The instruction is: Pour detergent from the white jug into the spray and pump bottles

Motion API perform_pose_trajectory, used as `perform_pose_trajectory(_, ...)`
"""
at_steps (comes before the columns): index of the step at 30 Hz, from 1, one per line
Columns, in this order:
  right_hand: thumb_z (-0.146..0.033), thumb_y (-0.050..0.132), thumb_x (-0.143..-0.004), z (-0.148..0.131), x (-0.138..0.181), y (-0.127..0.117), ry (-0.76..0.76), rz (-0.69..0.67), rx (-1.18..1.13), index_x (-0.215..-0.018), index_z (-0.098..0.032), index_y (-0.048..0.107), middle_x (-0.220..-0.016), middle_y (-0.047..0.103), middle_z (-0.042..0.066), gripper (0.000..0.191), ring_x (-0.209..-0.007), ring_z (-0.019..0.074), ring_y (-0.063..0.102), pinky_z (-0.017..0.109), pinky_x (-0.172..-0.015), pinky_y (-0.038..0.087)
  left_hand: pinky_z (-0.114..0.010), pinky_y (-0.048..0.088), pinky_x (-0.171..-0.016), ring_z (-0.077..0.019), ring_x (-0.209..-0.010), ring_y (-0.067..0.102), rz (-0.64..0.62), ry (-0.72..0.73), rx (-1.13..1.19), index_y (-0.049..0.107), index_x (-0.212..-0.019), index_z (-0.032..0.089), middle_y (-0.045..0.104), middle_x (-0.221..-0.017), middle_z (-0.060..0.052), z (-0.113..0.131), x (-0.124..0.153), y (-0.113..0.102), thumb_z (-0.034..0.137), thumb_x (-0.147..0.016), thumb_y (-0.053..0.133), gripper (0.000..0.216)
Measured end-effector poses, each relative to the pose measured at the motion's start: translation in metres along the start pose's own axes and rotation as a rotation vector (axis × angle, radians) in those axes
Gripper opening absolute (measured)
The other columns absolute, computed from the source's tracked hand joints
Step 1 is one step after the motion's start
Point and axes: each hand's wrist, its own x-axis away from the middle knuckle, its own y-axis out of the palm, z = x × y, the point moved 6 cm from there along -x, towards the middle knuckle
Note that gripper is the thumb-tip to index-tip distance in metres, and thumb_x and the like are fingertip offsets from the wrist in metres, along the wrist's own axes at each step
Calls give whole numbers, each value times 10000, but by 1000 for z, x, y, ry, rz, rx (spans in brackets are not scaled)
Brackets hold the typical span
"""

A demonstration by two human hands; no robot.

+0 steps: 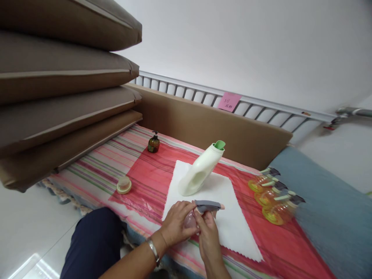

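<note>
A small clear spray bottle (pixel 190 220) with a grey trigger head (pixel 207 206) is held over the near edge of a white cloth (pixel 229 217). My left hand (pixel 176 223) is wrapped round the bottle's body. My right hand (pixel 207 232) grips the neck just under the grey head. A pale white detergent jug (pixel 199 172) with a green spout stands tilted on the cloth, just beyond my hands.
Three yellow-based spray bottles (pixel 273 197) lie to the right on the red plastic sheet (pixel 151 174). A cream lid (pixel 124 185) and a small dark pump bottle (pixel 153 144) sit left. Stacked brown cushions (pixel 64 89) overhang the left side. A cardboard panel (pixel 209 124) stands behind.
</note>
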Motion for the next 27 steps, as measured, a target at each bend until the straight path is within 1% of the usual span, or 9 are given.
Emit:
perform_pose_trajectory(2,-390,692,-735,2,1,0,14,-11,-11,-1155,-271,557,-1150,620,6,456,-1167,212,488,373,-1036,341,-392,428,-867,-243,-1015,519,-10,3,7,429,-1262,268,566,-1148,-64,0,0,0,391,-723,665,601)
perform_pose_trajectory(4,-411,671,-751,4,1,0,35,-24,-18,-1143,-263,573,-1161,618,21,430,-1190,218,469,382,-1049,322,-393,429,-865,-245,-1012,518,-18,7,10,423,-1270,267,567,-1142,-65,0,0,1,407,-720,669,618)
perform_pose_trajectory(8,-378,710,-713,1,0,-4,-22,17,4,-1162,-256,569,-1091,641,30,486,-1113,231,526,412,-1030,343,-400,418,-885,-247,-1030,512,-8,11,-1,422,-1275,259,565,-1150,-70,-1,1,1,390,-709,680,635)
perform_pose_trajectory(10,-365,718,-703,0,1,-4,-46,29,7,-1186,-261,554,-1101,633,27,521,-1104,226,530,408,-1030,344,-397,419,-886,-243,-1031,514,-3,14,2,423,-1274,262,566,-1151,-68,0,1,1,394,-723,666,617)
perform_pose_trajectory(14,-383,697,-722,5,4,-3,-5,9,-36,-1167,-280,568,-1165,607,18,474,-1151,215,496,388,-1043,330,-400,425,-879,-245,-1022,517,1,19,19,423,-1276,257,570,-1152,-74,0,2,-1,423,-730,657,617)
perform_pose_trajectory(17,-382,714,-705,8,3,-5,6,45,-51,-1100,-270,607,-1077,648,6,424,-1112,216,523,386,-1036,336,-405,417,-896,-247,-1041,510,6,30,24,398,-1299,259,561,-1177,-74,-1,3,-2,401,-720,670,655)
perform_pose_trajectory(20,-369,746,-669,9,1,-7,1,78,-41,-1061,-252,627,-1020,669,6,426,-1073,228,547,392,-1025,349,-401,415,-900,-245,-1049,511,10,35,28,381,-1316,258,561,-1184,-74,0,3,-2,376,-720,675,675)
perform_pose_trajectory(24,-391,737,-674,11,0,-7,14,62,-40,-1073,-264,624,-1094,650,9,434,-1111,226,523,393,-1045,326,-401,419,-896,-245,-1047,518,3,26,37,390,-1313,263,565,-1185,-79,1,1,-3,405,-741,649,643)
perform_pose_trajectory(27,-392,724,-690,13,-2,-8,-9,40,-33,-1129,-273,591,-1127,638,19,474,-1120,228,517,417,-1050,318,-410,414,-905,-253,-1058,517,13,35,63,394,-1308,255,563,-1196,-86,-1,2,-3,417,-730,657,656)
